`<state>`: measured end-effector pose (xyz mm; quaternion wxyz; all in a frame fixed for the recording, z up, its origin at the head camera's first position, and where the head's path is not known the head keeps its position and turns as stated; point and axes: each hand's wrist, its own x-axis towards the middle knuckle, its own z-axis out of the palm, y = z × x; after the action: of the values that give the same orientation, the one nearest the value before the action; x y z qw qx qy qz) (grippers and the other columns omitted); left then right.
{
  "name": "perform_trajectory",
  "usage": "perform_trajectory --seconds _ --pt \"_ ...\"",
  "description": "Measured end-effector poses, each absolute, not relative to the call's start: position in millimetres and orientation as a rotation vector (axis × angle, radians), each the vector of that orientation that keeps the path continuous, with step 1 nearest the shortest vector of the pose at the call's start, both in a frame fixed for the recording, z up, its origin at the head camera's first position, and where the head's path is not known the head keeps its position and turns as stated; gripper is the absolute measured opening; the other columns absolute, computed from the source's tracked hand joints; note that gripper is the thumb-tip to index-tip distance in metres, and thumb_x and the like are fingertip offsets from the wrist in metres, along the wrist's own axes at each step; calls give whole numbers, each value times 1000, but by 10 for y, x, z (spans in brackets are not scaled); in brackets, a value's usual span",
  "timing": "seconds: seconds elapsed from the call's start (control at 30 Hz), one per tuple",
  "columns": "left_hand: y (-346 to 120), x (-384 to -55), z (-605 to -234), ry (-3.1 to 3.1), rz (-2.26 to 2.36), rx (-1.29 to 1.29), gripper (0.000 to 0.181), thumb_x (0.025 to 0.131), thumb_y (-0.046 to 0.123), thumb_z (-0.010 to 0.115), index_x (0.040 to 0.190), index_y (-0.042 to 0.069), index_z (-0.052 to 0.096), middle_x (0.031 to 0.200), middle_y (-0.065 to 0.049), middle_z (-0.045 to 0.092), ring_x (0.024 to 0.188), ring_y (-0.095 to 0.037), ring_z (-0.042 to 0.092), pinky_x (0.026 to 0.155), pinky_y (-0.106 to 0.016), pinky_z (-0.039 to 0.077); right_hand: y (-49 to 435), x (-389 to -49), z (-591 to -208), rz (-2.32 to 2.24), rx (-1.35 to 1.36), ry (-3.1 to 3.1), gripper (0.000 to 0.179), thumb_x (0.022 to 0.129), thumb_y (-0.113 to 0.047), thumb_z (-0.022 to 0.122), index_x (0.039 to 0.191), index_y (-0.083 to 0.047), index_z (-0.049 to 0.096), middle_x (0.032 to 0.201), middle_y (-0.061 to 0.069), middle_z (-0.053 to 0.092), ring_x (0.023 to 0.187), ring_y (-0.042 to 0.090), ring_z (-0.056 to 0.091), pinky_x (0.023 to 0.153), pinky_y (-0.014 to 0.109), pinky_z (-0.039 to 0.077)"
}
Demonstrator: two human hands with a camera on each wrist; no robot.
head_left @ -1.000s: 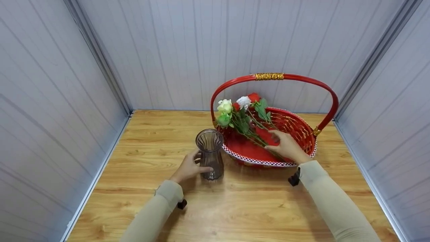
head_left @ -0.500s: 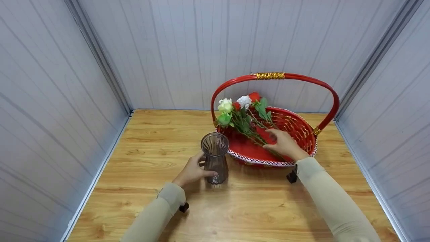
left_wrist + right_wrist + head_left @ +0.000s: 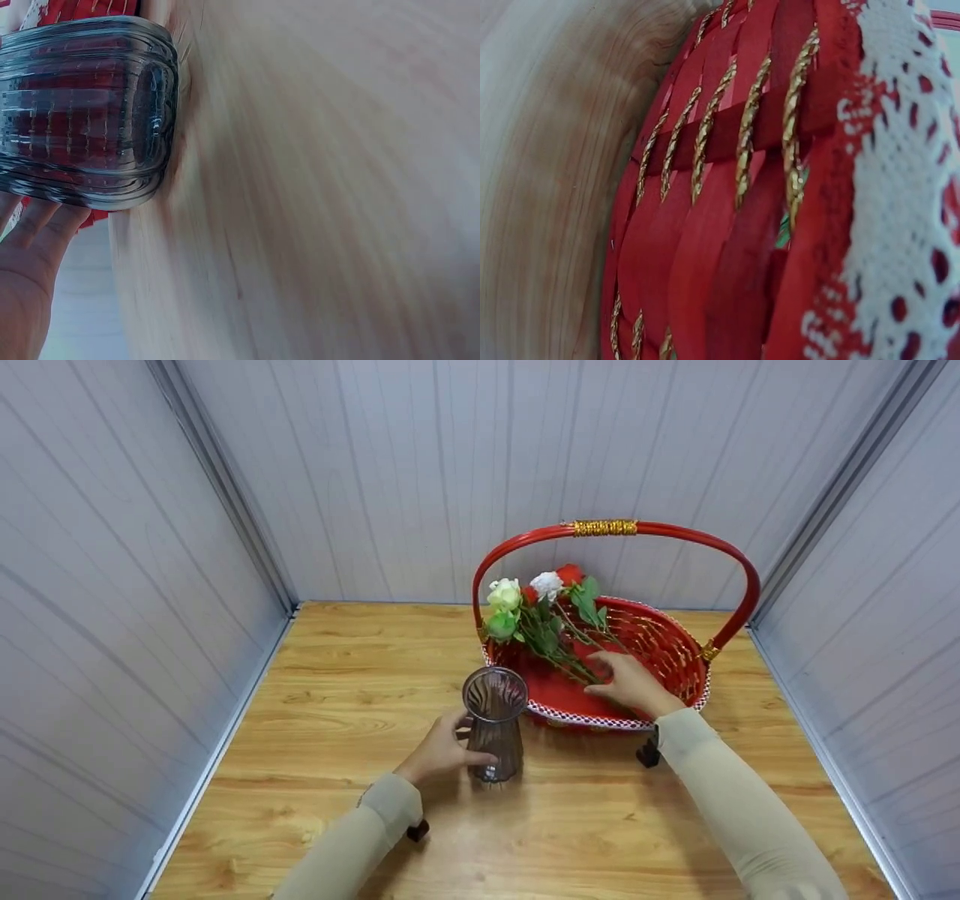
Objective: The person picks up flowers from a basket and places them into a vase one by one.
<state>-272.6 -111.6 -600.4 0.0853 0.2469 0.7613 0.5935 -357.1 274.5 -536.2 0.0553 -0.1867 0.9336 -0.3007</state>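
A smoky, ribbed glass vase (image 3: 496,746) stands upright in front of the basket's left end. My left hand (image 3: 442,748) grips its lower part from the left, thumb across the near side. In the left wrist view, the fingers (image 3: 46,229) lie along the vase (image 3: 82,112). Inside a red woven basket (image 3: 574,718) lie several artificial roses, among them a pale cream one (image 3: 505,595), with green stems (image 3: 574,664). My right hand (image 3: 634,684) reaches over the basket's front rim, thumb and forefinger apart beside the stem ends. The right wrist view shows the basket wall (image 3: 720,180), not the hand.
The basket's tall arched handle (image 3: 739,566) rises above the flowers. Pale panelled walls (image 3: 390,480) enclose the wooden tabletop (image 3: 337,682) at the back and both sides. White lacy trim (image 3: 896,180) edges the basket's rim.
My left hand has brought the vase to the right and slightly nearer to me. The right hand has shifted slightly left within the basket, while the flowers lie as before.
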Motion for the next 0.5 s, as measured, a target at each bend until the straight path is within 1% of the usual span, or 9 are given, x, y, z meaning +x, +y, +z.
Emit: perform_trajectory --seconds 0.17,0.27,0.4,0.5 --pt "-1075 -2683 -5994 2237 1779 753 90 75 16 101 154 22 58 150 -3 67 134 -30 66 117 -57 56 2726 -3585 -5380 -901 -591 2843 62 97 -18 85 148 6 59 136 27 70 123 46 68 107 63 59" --pt "-1058 -2654 -5982 2224 1781 751 88 75 17 101 152 23 60 148 -2 68 133 -28 66 117 -55 56 2723 -3605 -5400 -891 -589 2832 61 97 -17 84 148 7 59 137 28 69 125 46 68 108 63 58" --pt "-1039 -2613 -5977 2203 1789 745 86 74 16 101 150 22 61 144 -3 70 132 -28 67 115 -55 58 2723 -3630 -5418 -875 -568 2808 60 98 -15 82 149 7 58 141 29 67 129 47 66 111 63 57" --pt "-1023 -2589 -5984 2182 1794 741 87 75 12 101 151 22 60 145 -3 69 133 -28 66 114 -54 58 2723 -3650 -5427 -864 -554 2793 60 99 -14 82 149 8 58 143 30 66 130 47 65 113 63 56"
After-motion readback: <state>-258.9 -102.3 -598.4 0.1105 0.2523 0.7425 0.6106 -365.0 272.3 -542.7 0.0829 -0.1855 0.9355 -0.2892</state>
